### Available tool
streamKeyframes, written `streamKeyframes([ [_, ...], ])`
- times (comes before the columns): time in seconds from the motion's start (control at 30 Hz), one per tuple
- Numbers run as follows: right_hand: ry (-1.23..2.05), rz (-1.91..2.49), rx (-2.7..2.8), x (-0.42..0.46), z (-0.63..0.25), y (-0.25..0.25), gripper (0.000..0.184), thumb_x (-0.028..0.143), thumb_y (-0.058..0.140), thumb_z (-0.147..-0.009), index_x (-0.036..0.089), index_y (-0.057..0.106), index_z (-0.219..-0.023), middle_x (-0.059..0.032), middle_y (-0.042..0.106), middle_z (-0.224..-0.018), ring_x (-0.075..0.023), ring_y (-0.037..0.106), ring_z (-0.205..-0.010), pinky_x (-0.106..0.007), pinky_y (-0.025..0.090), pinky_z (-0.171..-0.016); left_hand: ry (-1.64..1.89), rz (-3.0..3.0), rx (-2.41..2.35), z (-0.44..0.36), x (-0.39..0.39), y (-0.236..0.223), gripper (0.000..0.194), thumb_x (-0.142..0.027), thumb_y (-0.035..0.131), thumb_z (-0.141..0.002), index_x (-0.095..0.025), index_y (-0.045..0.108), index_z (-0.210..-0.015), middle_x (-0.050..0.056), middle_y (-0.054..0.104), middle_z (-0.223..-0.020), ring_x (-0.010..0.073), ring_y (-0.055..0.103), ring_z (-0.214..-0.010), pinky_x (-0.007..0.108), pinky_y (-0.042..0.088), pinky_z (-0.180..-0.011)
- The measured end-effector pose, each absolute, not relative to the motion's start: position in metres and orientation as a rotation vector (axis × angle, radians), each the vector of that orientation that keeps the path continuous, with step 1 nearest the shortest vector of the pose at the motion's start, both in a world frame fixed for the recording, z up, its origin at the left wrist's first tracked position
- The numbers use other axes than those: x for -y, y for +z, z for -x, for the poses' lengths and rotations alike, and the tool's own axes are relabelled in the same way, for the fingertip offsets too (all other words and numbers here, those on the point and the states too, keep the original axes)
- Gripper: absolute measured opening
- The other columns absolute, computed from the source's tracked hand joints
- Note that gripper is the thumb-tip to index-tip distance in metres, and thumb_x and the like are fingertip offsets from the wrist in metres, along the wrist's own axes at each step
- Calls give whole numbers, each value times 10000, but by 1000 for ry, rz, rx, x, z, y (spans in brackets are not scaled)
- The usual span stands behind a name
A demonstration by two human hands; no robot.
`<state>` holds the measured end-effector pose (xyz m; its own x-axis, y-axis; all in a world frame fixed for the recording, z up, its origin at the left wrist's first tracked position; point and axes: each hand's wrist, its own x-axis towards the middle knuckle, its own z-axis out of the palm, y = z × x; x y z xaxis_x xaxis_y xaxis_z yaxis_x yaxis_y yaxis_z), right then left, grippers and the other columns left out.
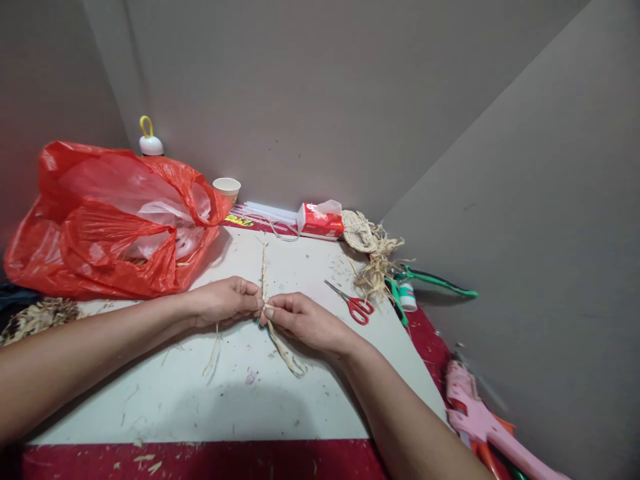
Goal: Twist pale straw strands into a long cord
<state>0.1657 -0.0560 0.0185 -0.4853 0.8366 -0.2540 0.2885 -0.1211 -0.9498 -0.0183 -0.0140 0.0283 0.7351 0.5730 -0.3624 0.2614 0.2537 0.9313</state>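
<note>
One white table (pixel 325 407): edged in red and sprinkled with fibre scraps; its plain surface likely helps pale strands show up.
Red bag (pixel 110 207): slumped open at far left, straw-like bits just visible inside — perhaps kept there so material stays within reach.
Left hand (pixel 227 300): thumb and forefinger pinch the straw braid (pixel 265 267), apparently to keep the plait tight.
Right hand (pixel 305 323): grips the same spot from the other side, thumb on top, probably stopping the strands from loosening.
Pink glue gun (pixel 480 420): lies at the right edge, well apart from both hands, seemingly parked aside.
Straw bundle (pixel 377 263): frayed, at the far right beside the tissue pack (pixel 323 223).
Scissors (pixel 360 310): near the right hand, red handles rightward, presumably for easy pickup.
Straw braid: mid-table, finished length pointing away from the person — loose strands (pixel 285 353) trail nearer.
</note>
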Motion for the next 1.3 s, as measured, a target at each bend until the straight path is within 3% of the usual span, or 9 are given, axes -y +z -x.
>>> streamKeyframes([
  [0.17, 1514, 1358, 1722, 57, -172, 27, 216, 304, 545, -802, 132, 583, -678, 41, 424, -544, -66, 314, -485, -207, 228, -446, 298, -1400, -820, 16, 16, 28, 236, -332, 571, -721, -158, 493, -583, -86, 346, -445, 38, 220, -393, 217, 143, -420],
  [0.33, 1792, 1366, 1279, 67, -151, 26, 216, 276, 468, -802, 159, 536, -634, 83, 368, -365, -48, 261, -288, -195, 162, -325, 334, -1479, -844, 15, 18, 22, 227, -315, 549, -732, -148, 508, -584, -72, 395, -478, 45, 271, -432, 209, 176, -444],
  [0.5, 1724, 1453, 1120, 83, -120, 13, 220, 287, 416, -813, 161, 515, -661, 23, 525, -409, -109, 490, -293, -175, 241, -284, 341, -1371, -823, 16, 20, 18, 221, -327, 555, -734, -139, 553, -618, -28, 517, -485, 59, 346, -416, 210, 196, -429],
  [0.67, 1237, 1629, 1513, 92, -114, 8, 256, 222, 363, -843, 165, 514, -644, -15, 593, -511, -123, 573, -416, -210, 412, -436, 377, -1308, -863, 16, 22, 21, 216, -312, 581, -724, -145, 540, -594, -64, 402, -401, 49, 259, -366, 230, 123, -385],
  [0.83, 418, 1897, 2074, 94, -112, 19, 313, 221, 366, -888, 148, 602, -695, -100, 673, -662, -191, 631, -607, -268, 385, -553, 406, -1290, -907, 15, 25, 26, 288, -386, 629, -711, -151, 528, -579, -91, 307, -381, 41, 209, -365, 237, 100, -382],
  [1.0, 159, 1920, 2450, 105, -103, 25, 232, 140, 379, -881, 119, 610, -888, -108, 683, -715, -225, 638, -603, -283, 346, -509, 395, -1255, -905, 15, 25, 26, 366, -478, 698, -636, -130, 586, -659, -92, 356, -380, 33, 211, -354, 231, 82, -379],
  [1.13, 310, 1404, 2846, 135, -112, 46, 199, 255, 434, -898, 149, 599, -864, -76, 676, -736, -201, 619, -597, -276, 370, -529, 343, -1169, -821, 16, 24, 21, 372, -483, 682, -650, -129, 584, -713, -35, 562, -541, 20, 224, -348, 223, 84, -364],
  [1.2, 594, 1267, 2803, 147, -128, 64, 272, 373, 449, -905, 184, 602, -782, -33, 671, -713, -157, 606, -606, -243, 394, -562, 328, -1156, -820, 17, 23, 17, 350, -464, 671, -665, -132, 584, -733, -35, 567, -553, 22, 243, -344, 217, 96, -359],
  [1.3, 706, 1449, 2382, 146, -171, 90, 260, 315, 432, -910, 183, 627, -797, -28, 662, -708, -120, 586, -607, -211, 414, -568, 319, -1201, -841, 17, 22, 13, 312, -439, 651, -688, -138, 586, -737, -67, 496, -488, 27, 252, -335, 214, 107, -361],
])
